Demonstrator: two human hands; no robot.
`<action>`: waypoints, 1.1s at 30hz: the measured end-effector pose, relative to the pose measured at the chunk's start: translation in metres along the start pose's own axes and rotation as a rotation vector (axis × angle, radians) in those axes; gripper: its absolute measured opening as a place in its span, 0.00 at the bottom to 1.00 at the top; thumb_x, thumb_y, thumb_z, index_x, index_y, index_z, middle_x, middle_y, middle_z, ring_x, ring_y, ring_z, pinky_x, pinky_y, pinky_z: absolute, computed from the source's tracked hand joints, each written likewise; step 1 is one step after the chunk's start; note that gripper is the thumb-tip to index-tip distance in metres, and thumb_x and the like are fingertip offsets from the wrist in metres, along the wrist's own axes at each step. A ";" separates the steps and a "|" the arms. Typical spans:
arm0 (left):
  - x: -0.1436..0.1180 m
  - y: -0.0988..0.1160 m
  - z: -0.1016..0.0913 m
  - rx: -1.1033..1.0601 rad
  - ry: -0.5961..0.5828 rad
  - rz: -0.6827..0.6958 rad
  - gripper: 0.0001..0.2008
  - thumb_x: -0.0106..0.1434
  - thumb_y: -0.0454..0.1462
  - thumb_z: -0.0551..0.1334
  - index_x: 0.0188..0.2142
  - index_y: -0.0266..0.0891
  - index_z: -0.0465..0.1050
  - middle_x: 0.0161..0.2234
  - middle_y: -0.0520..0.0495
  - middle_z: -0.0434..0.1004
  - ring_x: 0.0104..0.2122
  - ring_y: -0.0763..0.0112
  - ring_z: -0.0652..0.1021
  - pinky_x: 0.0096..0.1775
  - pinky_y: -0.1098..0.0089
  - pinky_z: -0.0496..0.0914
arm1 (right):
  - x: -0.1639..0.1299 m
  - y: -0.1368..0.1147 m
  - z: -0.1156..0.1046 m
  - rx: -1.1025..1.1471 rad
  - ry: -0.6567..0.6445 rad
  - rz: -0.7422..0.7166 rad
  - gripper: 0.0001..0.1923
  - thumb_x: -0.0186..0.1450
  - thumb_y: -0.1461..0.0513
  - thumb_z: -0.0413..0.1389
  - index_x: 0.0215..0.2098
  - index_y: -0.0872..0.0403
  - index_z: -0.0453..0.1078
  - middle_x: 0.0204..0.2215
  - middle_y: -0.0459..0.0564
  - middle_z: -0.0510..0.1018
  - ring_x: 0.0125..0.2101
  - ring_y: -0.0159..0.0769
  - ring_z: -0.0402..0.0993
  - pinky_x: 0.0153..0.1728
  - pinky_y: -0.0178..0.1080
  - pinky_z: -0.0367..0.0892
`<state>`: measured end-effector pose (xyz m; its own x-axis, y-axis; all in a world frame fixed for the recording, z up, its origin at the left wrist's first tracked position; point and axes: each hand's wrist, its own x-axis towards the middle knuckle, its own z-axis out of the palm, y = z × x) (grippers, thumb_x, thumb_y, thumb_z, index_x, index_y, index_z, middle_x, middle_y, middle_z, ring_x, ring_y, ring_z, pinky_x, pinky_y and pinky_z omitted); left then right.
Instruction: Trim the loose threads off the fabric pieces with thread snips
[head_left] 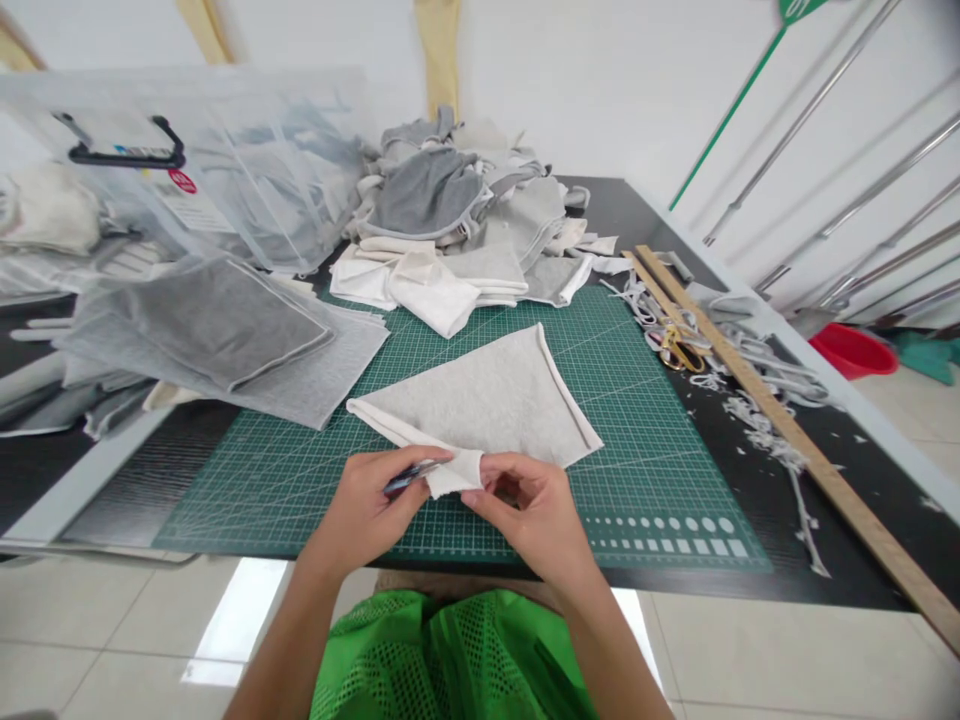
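Plainly, little writing can be read here: the round red sticker [182,181] on the clear plastic storage box [225,160] carries marks too small to make out, and the green cutting mat [637,420] shows only its white grid lines and a row of white dots and squares along the near edge.

The light grey fabric piece [495,400] lies on the mat, folded into a rough triangle with its point away from the person and a stitched hem running down its right side. The cloth looks soft and faintly mottled, paler on the underside where the near corner is turned up.

The left hand [367,505] is closed around a dark pen-like tool [411,476], its tip against that turned-up corner; what kind of tool it is cannot be told. The right hand [536,505] pinches the same corner between thumb and fingertips, lifting it just off the mat.

A stack of darker grey fabric squares [225,335] sits to the left, a heap of grey and white cloth [457,210] behind the mat, and gold-handled scissors [679,348] beside a long wooden ruler [795,440] among trimmed strips [765,425] on the right.
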<state>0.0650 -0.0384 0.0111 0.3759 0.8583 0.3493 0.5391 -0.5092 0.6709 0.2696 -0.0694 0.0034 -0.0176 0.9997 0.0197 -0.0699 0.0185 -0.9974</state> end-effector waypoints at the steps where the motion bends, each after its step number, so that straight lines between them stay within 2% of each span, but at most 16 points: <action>1: 0.000 0.001 0.001 0.006 0.007 -0.007 0.14 0.64 0.31 0.60 0.45 0.43 0.80 0.33 0.54 0.85 0.23 0.78 0.77 0.29 0.77 0.69 | -0.001 -0.002 0.001 -0.039 0.023 -0.011 0.06 0.56 0.62 0.68 0.31 0.53 0.77 0.25 0.45 0.79 0.26 0.32 0.74 0.31 0.36 0.71; 4: -0.001 0.003 0.004 0.030 0.077 -0.050 0.10 0.65 0.34 0.61 0.45 0.41 0.78 0.32 0.53 0.84 0.24 0.77 0.77 0.30 0.75 0.69 | -0.004 -0.006 0.007 -0.162 0.091 -0.042 0.07 0.59 0.60 0.67 0.28 0.54 0.74 0.23 0.43 0.76 0.24 0.31 0.71 0.28 0.35 0.68; 7: 0.000 0.006 0.008 0.050 0.158 -0.090 0.04 0.65 0.37 0.64 0.36 0.40 0.78 0.25 0.54 0.80 0.22 0.76 0.75 0.29 0.75 0.69 | -0.007 -0.004 0.013 -0.260 0.142 -0.096 0.09 0.62 0.58 0.65 0.28 0.53 0.73 0.22 0.43 0.75 0.23 0.30 0.70 0.27 0.35 0.67; 10: 0.003 0.008 0.008 0.030 0.156 -0.090 0.07 0.64 0.40 0.66 0.31 0.40 0.79 0.24 0.54 0.80 0.22 0.75 0.76 0.29 0.74 0.69 | -0.010 0.001 0.017 -0.348 0.225 -0.200 0.08 0.63 0.59 0.65 0.36 0.52 0.72 0.23 0.42 0.75 0.23 0.31 0.71 0.30 0.36 0.70; 13: 0.003 0.009 0.006 -0.009 0.143 -0.099 0.11 0.65 0.41 0.64 0.29 0.39 0.79 0.21 0.54 0.78 0.20 0.76 0.74 0.26 0.74 0.68 | -0.011 0.003 0.018 -0.458 0.298 -0.357 0.16 0.64 0.61 0.64 0.49 0.52 0.71 0.33 0.47 0.77 0.33 0.36 0.75 0.38 0.41 0.73; 15: 0.003 0.009 0.004 -0.034 0.135 -0.113 0.12 0.66 0.41 0.62 0.28 0.39 0.78 0.20 0.54 0.76 0.19 0.77 0.71 0.24 0.74 0.65 | -0.010 0.001 0.016 -0.500 0.279 -0.430 0.20 0.65 0.62 0.63 0.55 0.50 0.71 0.42 0.51 0.76 0.42 0.40 0.75 0.44 0.45 0.72; 17: 0.002 0.009 0.003 -0.057 0.119 -0.125 0.12 0.67 0.41 0.62 0.29 0.39 0.78 0.21 0.54 0.77 0.20 0.77 0.72 0.24 0.75 0.65 | -0.009 -0.002 0.015 -0.509 0.245 -0.463 0.18 0.67 0.62 0.61 0.55 0.47 0.73 0.48 0.53 0.74 0.48 0.42 0.73 0.47 0.47 0.71; 20: 0.001 0.011 0.003 -0.087 0.072 -0.139 0.12 0.68 0.40 0.61 0.30 0.39 0.77 0.23 0.54 0.77 0.22 0.76 0.73 0.27 0.74 0.67 | -0.004 -0.006 0.016 -0.461 0.160 -0.478 0.14 0.68 0.64 0.60 0.51 0.46 0.77 0.48 0.52 0.76 0.49 0.42 0.74 0.47 0.47 0.71; 24: 0.002 0.012 0.003 -0.128 0.028 -0.171 0.15 0.70 0.41 0.58 0.29 0.39 0.75 0.23 0.54 0.74 0.23 0.75 0.72 0.29 0.74 0.66 | 0.001 -0.008 0.021 -0.260 -0.015 -0.378 0.11 0.70 0.65 0.57 0.45 0.48 0.80 0.39 0.48 0.84 0.39 0.36 0.79 0.42 0.42 0.74; 27: 0.000 0.011 0.003 -0.162 0.020 -0.213 0.17 0.71 0.43 0.56 0.27 0.39 0.72 0.22 0.54 0.70 0.23 0.75 0.69 0.27 0.74 0.64 | 0.003 -0.008 0.023 -0.161 0.002 -0.204 0.07 0.66 0.63 0.62 0.41 0.49 0.81 0.33 0.47 0.85 0.31 0.34 0.78 0.34 0.38 0.74; 29: -0.001 0.010 0.003 -0.186 0.012 -0.243 0.18 0.71 0.44 0.56 0.27 0.38 0.70 0.22 0.54 0.67 0.24 0.75 0.68 0.27 0.74 0.64 | 0.003 -0.006 0.022 -0.100 0.020 -0.108 0.08 0.62 0.61 0.65 0.40 0.50 0.82 0.29 0.46 0.84 0.27 0.33 0.76 0.31 0.37 0.72; 33: -0.003 0.008 0.005 -0.228 -0.013 -0.283 0.18 0.71 0.45 0.56 0.27 0.38 0.69 0.23 0.54 0.65 0.25 0.75 0.66 0.28 0.74 0.64 | 0.003 -0.004 0.020 0.003 0.013 -0.007 0.06 0.61 0.61 0.65 0.37 0.51 0.83 0.26 0.46 0.82 0.25 0.32 0.74 0.28 0.35 0.70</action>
<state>0.0720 -0.0455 0.0115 0.2464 0.9615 0.1220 0.4420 -0.2235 0.8687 0.2502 -0.0666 0.0091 -0.0044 0.9997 0.0260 -0.0733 0.0256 -0.9970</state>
